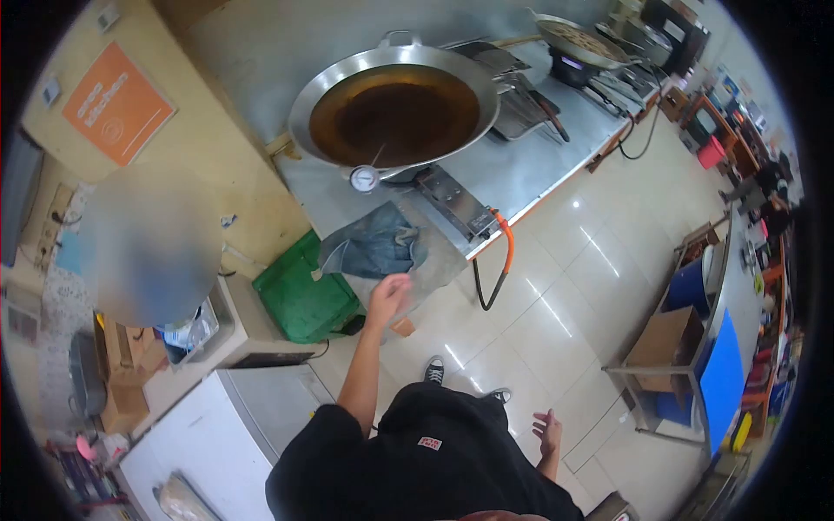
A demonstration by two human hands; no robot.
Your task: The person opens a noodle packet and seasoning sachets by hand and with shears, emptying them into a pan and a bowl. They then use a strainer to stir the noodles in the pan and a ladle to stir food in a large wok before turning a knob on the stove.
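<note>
My left hand [390, 297] reaches over the front edge of the steel counter, slightly blurred, with fingers loosely extended and nothing seen in them. Just beyond its fingertips lies a crumpled blue-grey cloth [369, 246] on a grey sheet [445, 263]. Down at my side, my right hand [547, 431] hangs open with its fingers apart, over the tiled floor. Behind the cloth a large two-handled wok [300, 108] holds dark brown oil [395, 113]. A round dial thermometer [365, 179] is at the wok's near rim, its probe pointing into the oil.
A gas burner [456, 201] with an orange hose [506, 247] sits under the wok. Trays [521, 113] and a second wok [578, 39] stand farther along the counter. A green bin [300, 295] is at left; a rack holds a cardboard box [665, 347]. Another person [769, 187] is far right.
</note>
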